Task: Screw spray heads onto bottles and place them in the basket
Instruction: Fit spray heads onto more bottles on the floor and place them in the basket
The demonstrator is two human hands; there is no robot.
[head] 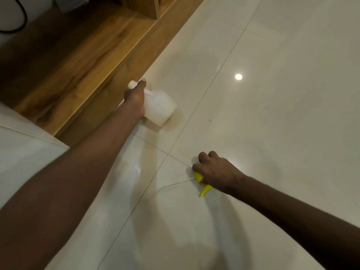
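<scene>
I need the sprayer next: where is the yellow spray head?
Head view, lower right: the yellow plastic spray head lies on the white tiled floor under the right hand.

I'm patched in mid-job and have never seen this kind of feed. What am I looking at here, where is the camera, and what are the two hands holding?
There is no machine: a person works with bare hands, and the one picture comes from a wide-angle camera on their head, looking down at a glossy white tiled floor. The left hand grips a white plastic bottle by its neck, with no spray head on it yet; it is blurred. The right hand closes over a yellow spray head low at the floor, its thin dip tube trailing toward the left. A wooden ledge runs along the upper left. No basket is in view.
</scene>
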